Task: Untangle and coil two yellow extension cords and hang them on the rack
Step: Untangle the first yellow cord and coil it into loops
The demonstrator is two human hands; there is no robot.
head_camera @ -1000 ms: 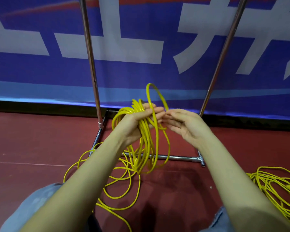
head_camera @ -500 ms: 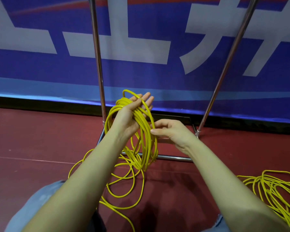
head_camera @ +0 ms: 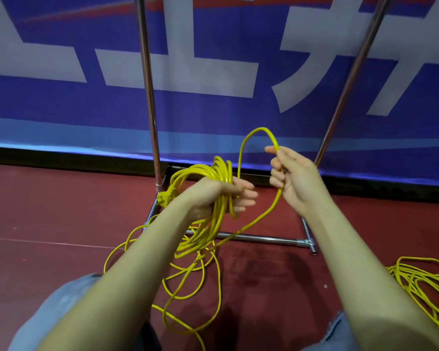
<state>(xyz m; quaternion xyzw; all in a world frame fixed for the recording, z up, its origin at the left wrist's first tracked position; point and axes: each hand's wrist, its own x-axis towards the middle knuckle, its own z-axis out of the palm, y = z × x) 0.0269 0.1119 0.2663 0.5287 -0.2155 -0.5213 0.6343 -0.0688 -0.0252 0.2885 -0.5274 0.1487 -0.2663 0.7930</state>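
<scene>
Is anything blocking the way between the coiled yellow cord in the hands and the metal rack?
Nothing visible does. The left hand holds the coiled yellow cord just before the chrome metal rack; its hanging bar is out of view.

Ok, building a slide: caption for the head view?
Left hand holds the coiled yellow cord while right hand brings over another loop.

Coiled cord (head_camera: 221,173) hangs over left hand (head_camera: 214,196) w/ loose loops on floor (head_camera: 48,211) below; right hand (head_camera: 293,178) beside it lifts one strand. Rack (head_camera: 264,239) behind; second cord (head_camera: 426,287) far right, prob. on floor.
</scene>
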